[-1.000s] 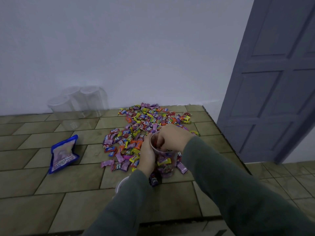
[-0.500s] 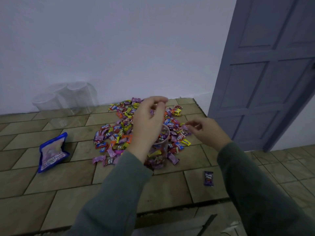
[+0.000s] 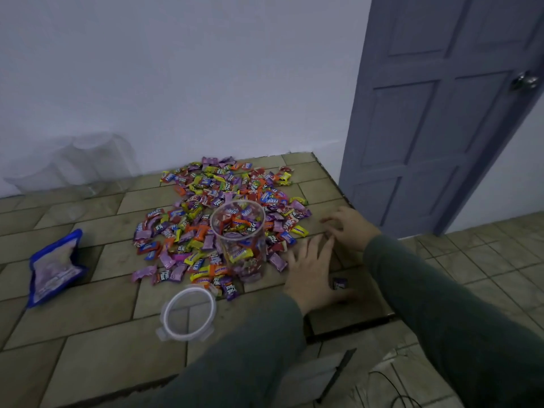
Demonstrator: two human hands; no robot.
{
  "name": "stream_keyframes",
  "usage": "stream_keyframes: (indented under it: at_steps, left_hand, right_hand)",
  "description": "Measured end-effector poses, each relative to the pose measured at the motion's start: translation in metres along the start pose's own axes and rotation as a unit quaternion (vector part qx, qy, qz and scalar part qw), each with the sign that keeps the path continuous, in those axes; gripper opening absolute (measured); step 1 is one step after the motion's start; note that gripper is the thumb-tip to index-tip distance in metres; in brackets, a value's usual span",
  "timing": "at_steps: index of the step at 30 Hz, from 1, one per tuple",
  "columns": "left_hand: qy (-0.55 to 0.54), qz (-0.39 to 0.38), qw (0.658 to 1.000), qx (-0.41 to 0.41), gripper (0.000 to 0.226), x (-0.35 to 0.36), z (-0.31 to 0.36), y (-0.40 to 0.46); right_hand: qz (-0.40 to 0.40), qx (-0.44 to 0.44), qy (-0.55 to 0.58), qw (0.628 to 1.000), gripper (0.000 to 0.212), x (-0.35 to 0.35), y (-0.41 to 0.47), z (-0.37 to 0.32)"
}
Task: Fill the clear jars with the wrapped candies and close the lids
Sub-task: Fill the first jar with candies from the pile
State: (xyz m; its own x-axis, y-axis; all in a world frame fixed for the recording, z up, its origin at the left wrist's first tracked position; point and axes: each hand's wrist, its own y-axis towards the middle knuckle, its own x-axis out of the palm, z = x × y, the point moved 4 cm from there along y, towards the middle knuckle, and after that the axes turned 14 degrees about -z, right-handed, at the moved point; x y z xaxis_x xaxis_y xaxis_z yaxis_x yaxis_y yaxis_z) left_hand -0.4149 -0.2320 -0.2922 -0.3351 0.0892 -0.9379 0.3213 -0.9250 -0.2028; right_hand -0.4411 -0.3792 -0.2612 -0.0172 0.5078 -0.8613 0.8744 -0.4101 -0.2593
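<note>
Both hands are down at the right edge of the candy spread, and I see neither holding anything. My left hand (image 3: 312, 267) lies low over the tiled platform (image 3: 97, 316) with its fingers straight and spread, pointing away from me toward the wall. My right hand (image 3: 348, 228) sits just beyond it, fingers loosely bent and aimed left at the nearest wrappers; whether the fingertips touch the tile I cannot tell.

Just left of my left hand stands the clear jar (image 3: 240, 240), upright, long axis vertical, open mouth facing up, partly filled with wrapped sweets. It stands at the near side of the candy pile (image 3: 215, 198), which fans out from it toward the wall. The jar's lid (image 3: 188, 315) lies flat on the tile nearer to me, well apart from the mouth, so the jar is not yet closed.

One stray purple candy (image 3: 339, 283) lies just right of my left wrist. Three empty clear jars (image 3: 88, 163) stand upright against the wall at far left, and a blue candy bag (image 3: 54, 267) lies flat on the tiles to the left. A grey door (image 3: 435, 113) stands at the right.
</note>
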Motion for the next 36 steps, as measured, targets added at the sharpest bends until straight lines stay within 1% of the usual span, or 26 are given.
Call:
stream_keyframes:
  at_steps: [1,3,6,9,10,13,15,16,19,23,26,28,30,32,33,36]
  left_hand:
    - [-0.006,-0.004,1.000,-0.011,0.107,0.002,-0.004,0.002]
    - [-0.023,0.001,0.999,-0.040,0.095,0.003,-0.013,0.004]
    - [-0.028,0.014,0.996,-0.080,0.077,0.001,-0.025,0.006]
    - [-0.038,0.026,0.991,-0.122,0.082,-0.003,-0.034,0.009]
    - [-0.041,0.032,0.989,-0.140,0.079,-0.003,-0.037,0.012]
    - [-0.004,0.096,0.977,-0.189,0.064,-0.002,-0.042,0.016]
    - [0.007,0.066,0.977,-0.203,0.064,0.003,-0.044,0.022]
    - [0.004,0.068,0.977,-0.203,0.064,0.003,-0.045,0.024]
    - [-0.017,0.060,0.975,-0.214,0.062,0.000,-0.050,0.030]
    - [-0.018,0.076,0.971,-0.225,0.056,-0.002,-0.057,0.036]
    - [0.001,0.100,0.970,-0.222,0.039,-0.007,-0.058,0.037]
    - [-0.007,0.111,0.970,-0.215,0.032,-0.011,-0.057,0.036]
    - [-0.027,0.104,0.973,-0.204,0.025,-0.015,-0.056,0.036]
    - [-0.045,0.095,0.975,-0.195,0.024,-0.018,-0.055,0.036]
    - [-0.053,0.092,0.975,-0.194,0.024,-0.020,-0.055,0.036]
    - [-0.050,0.093,0.974,-0.202,0.039,-0.021,-0.053,0.038]
  right_hand:
    - [0.003,0.000,-0.011,1.000,0.031,0.001,0.005,0.001]
    - [0.001,0.012,-0.028,1.000,0.037,0.002,0.015,0.002]
    - [-0.005,0.020,-0.050,0.999,0.052,0.003,0.031,-0.006]
    - [-0.013,0.008,-0.057,0.998,0.070,0.007,0.049,-0.019]
    - [-0.025,-0.006,-0.065,0.998,0.074,0.009,0.056,-0.023]
    - [-0.070,-0.041,-0.096,0.992,0.076,0.015,0.071,-0.029]
    - [-0.082,-0.045,-0.125,0.988,0.079,0.019,0.078,-0.027]
    - [-0.084,-0.049,-0.143,0.985,0.080,0.021,0.080,-0.027]
    - [-0.072,-0.070,-0.161,0.982,0.078,0.025,0.086,-0.029]
    - [-0.052,-0.080,-0.182,0.979,0.078,0.026,0.090,-0.028]
    - [-0.026,-0.093,-0.186,0.978,0.074,0.026,0.089,-0.031]
    - [-0.030,-0.100,-0.180,0.978,0.077,0.027,0.089,-0.033]
    - [-0.046,-0.096,-0.149,0.983,0.076,0.027,0.089,-0.035]
    - [-0.053,-0.087,-0.114,0.988,0.074,0.028,0.086,-0.036]
    - [-0.056,-0.083,-0.094,0.991,0.074,0.028,0.084,-0.037]
    - [-0.060,-0.084,-0.035,0.994,0.071,0.029,0.077,-0.039]
